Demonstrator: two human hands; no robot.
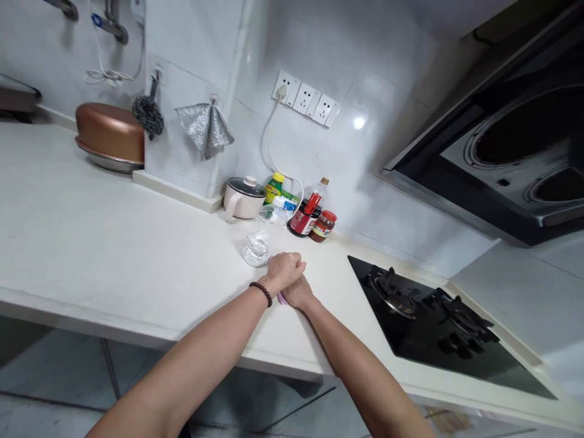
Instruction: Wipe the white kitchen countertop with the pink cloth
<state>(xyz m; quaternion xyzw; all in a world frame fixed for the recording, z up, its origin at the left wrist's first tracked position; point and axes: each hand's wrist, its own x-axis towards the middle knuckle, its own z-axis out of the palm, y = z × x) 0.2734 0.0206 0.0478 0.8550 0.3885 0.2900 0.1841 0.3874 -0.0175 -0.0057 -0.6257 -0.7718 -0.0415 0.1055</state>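
My left hand (286, 269), with a dark beaded bracelet at the wrist, is closed and lies across my right hand (300, 293) on the white countertop (150, 255). A bit of pink cloth (282, 299) shows below the hands, and a sliver of it at their left side. My hands are bunched around it; most of the cloth is covered, and the right fingers are largely hidden under the left. Just beyond the left hand stands a clear plastic container (256, 249). Behind that is a clear round lid or bowl (272, 215).
A pale lidded pot (245, 198), a yellow-capped bottle (274, 188), a dark jar (303, 219) and a red-lidded jar (323, 226) line the wall. At right are the black gas hob (410, 316) and range hood (515, 140). A copper-coloured pan (109, 131) sits far left.
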